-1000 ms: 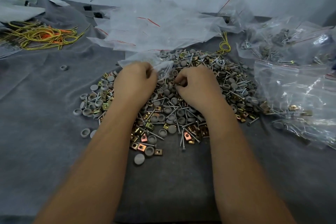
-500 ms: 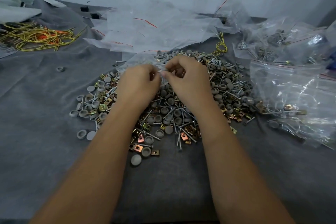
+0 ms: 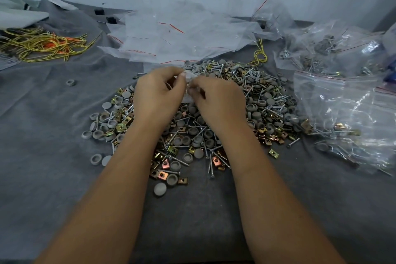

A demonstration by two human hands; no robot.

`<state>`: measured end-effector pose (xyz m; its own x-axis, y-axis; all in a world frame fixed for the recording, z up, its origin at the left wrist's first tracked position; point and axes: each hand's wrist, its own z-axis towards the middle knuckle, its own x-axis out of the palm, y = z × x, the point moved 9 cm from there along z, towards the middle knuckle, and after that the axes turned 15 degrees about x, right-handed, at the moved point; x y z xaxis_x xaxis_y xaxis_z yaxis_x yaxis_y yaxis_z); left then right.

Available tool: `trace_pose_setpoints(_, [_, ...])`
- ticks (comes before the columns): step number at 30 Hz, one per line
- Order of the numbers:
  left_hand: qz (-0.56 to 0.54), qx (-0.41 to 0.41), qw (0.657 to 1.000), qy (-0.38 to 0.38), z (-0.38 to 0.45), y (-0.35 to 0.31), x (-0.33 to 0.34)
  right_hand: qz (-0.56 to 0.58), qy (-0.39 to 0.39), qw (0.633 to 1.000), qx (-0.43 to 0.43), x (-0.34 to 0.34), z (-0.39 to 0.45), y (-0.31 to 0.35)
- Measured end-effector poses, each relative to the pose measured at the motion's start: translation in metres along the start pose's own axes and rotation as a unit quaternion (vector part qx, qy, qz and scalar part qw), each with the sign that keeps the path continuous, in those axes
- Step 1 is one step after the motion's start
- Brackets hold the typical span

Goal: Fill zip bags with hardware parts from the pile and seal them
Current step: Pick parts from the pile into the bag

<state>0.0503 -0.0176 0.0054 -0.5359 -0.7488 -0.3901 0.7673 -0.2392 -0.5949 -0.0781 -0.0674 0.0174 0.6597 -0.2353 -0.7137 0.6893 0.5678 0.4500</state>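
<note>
Now both forearms reach forward side by side from the near edge of the bench, wrists bent down over the pile (image 3: 214, 113). Left hand (image 3: 158, 94): fingers curled, thumb and fingertips pinching the left side of a small clear bag (image 3: 188, 90). Right hand (image 3: 218, 98): fingers likewise curled, pinching the bag's right side. Hands nearly touch, knuckles up; the bag hangs between them just above the pile. Bag contents too blurred to tell.

Pile: grey caps, screws and brass-coloured clips, spread across the bench centre on a grey cloth (image 3: 53, 178). Some caps lie apart at its left and near edges; one stray cap (image 3: 71, 82) sits well left.

Behind the pile, toward the far edge: a heap of empty bags (image 3: 182, 36) with red zip lines. Right side of bench: filled bags (image 3: 342, 96) holding screws and clips. Far-left corner: a tangle of yellow and orange ties (image 3: 42, 45). A small yellow tie (image 3: 260, 55) lies at the pile's far right edge.
</note>
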Motion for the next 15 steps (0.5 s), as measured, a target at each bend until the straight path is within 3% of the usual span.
trace_pose_setpoints(2, [0.016, 0.007, 1.000, 0.006, 0.001, 0.000, 0.000, 0.019, 0.010, 1.000, 0.011, 0.001, 0.000, -0.002])
trace_pose_setpoints(5, [0.043, 0.007, 0.999, 0.007, 0.001, 0.002, -0.002, 0.178, 0.032, 0.981, 0.064, -0.004, 0.004, -0.013])
trace_pose_setpoints(8, [0.067, 0.004, 0.998, 0.001, 0.001, 0.004, -0.006, 0.250, -0.018, 0.959, 0.130, -0.016, 0.009, -0.031])
trace_pose_setpoints(11, [0.085, -0.010, 0.996, 0.010, 0.000, 0.008, -0.005, 0.198, 0.022, 0.967, 0.161, -0.008, 0.011, -0.038])
trace_pose_setpoints(15, [0.102, -0.021, 0.994, 0.032, 0.000, 0.011, -0.001, -0.034, 0.127, 0.988, 0.082, 0.016, 0.008, -0.024])
